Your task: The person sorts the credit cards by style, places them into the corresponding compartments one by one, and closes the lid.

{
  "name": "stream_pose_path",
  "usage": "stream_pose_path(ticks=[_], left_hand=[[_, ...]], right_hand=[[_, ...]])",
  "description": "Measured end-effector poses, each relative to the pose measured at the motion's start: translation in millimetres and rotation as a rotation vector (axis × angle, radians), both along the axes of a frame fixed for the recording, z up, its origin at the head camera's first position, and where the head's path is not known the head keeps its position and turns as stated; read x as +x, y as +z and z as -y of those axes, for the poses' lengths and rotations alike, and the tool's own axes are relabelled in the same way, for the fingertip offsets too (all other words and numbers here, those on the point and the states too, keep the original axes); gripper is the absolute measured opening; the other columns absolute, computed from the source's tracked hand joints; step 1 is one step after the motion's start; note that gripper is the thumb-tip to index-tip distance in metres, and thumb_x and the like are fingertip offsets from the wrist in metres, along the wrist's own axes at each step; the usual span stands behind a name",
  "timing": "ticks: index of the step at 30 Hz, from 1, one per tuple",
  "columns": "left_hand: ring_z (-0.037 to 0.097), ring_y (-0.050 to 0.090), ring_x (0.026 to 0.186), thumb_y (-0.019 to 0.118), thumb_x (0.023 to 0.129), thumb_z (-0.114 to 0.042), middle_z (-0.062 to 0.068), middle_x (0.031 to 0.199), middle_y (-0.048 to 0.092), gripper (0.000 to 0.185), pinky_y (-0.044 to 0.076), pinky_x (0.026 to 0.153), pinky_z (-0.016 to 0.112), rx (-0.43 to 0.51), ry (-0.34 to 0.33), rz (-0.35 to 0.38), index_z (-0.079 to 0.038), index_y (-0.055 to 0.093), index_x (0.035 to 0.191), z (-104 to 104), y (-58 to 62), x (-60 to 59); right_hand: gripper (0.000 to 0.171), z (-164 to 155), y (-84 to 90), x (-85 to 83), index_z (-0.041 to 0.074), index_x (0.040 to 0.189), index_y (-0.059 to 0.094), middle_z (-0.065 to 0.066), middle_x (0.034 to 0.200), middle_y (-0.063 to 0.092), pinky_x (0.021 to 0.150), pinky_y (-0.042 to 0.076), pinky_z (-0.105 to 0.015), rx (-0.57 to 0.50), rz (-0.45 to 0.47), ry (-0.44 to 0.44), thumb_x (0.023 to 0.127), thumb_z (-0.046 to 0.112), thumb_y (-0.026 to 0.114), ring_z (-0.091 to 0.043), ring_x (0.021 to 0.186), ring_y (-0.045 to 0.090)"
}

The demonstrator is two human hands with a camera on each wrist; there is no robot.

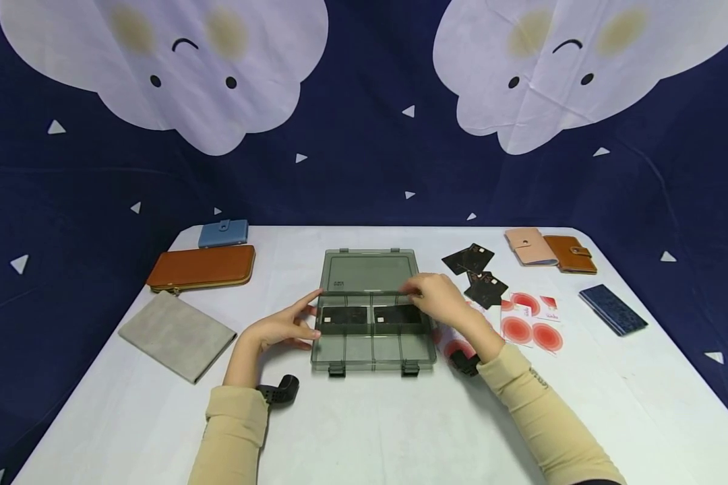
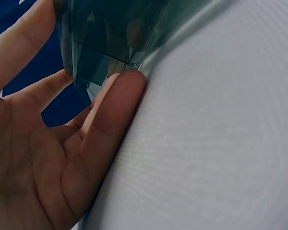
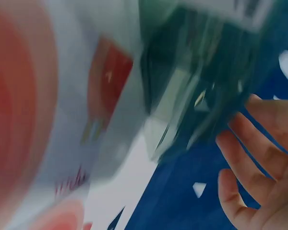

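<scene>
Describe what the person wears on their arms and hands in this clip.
Both arms wear long beige sleeves ending at the wrists; the right sleeve has small dark lettering near the cuff, too small to read, while the left sleeve looks plain. A black wrist-mounted device sits at each wrist: left, right. The left hand and right hand are bare: no gloves or rings visible.

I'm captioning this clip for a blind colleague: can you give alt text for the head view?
Two hands work at a clear grey compartment box on a white table: the left hand touches its left edge, the right hand reaches over its lid. Wallets and cards lie around.
</scene>
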State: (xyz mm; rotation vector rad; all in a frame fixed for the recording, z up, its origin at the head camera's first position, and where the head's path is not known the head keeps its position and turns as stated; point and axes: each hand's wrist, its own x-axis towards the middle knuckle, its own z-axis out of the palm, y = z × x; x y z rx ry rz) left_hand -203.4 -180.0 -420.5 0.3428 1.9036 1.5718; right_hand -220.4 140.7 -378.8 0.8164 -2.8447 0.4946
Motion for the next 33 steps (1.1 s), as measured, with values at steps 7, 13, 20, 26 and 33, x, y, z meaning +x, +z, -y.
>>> stream_pose_path(ticks=[7,13,20,26,33], left_hand=[[0.014,0.057,0.076,0.067,0.083,-0.005,0.019,0.131,0.022,0.095,0.052,0.08,0.044,0.0,-0.001,-0.003,-0.022,0.003,0.15,-0.2,0.5,-0.9],[0.014,0.058,0.076,0.068,0.083,-0.006,0.018,0.131,0.023,0.095,0.052,0.079,0.043,0.004,-0.008,-0.003,-0.022,0.003,0.15,0.3,0.3,-0.6],[0.014,0.058,0.076,0.068,0.082,-0.006,0.019,0.131,0.023,0.096,0.053,0.079,0.042,0.008,-0.003,-0.004,-0.022,0.003,0.15,0.6,0.6,-0.2],[0.014,0.057,0.076,0.068,0.082,-0.006,0.018,0.13,0.023,0.095,0.053,0.078,0.042,0.006,-0.003,-0.003,-0.022,0.003,0.15,0.5,-0.1,0.0],[0.014,0.057,0.075,0.07,0.081,-0.007,0.018,0.13,0.023,0.097,0.053,0.078,0.042,0.007,-0.001,0.001,-0.022,0.004,0.15,0.5,0.3,0.4]], right_hand=[[0.024,-42.9,-1.0,-31.8,0.003,0.106,0.067,-0.021,0.113,0.059,0.085,0.044,-0.055,-0.022,0.063,-0.248,0.084,0.01,0.06,-0.04,0.106,0.054],[0.043,-77.5,-8.0,-56.7,-0.001,0.126,0.054,-0.028,0.13,0.044,0.088,0.035,-0.064,0.061,0.216,-0.404,0.085,0.013,0.053,-0.05,0.117,0.04],[0.059,-92.4,-11.6,-66.6,-0.006,0.136,0.038,-0.031,0.139,0.031,0.093,0.025,-0.067,0.167,0.37,-0.425,0.086,0.02,0.053,-0.053,0.124,0.027],[0.062,-96.6,-16.9,-64.7,-0.001,0.142,0.03,-0.028,0.145,0.021,0.095,0.014,-0.074,0.204,0.472,-0.338,0.092,0.031,0.048,-0.053,0.13,0.016],[0.032,-99.5,-14.7,-59.6,0.004,0.115,0.061,-0.021,0.123,0.055,0.088,0.026,-0.072,0.055,0.421,-0.213,0.09,0.023,0.056,-0.042,0.115,0.047]])
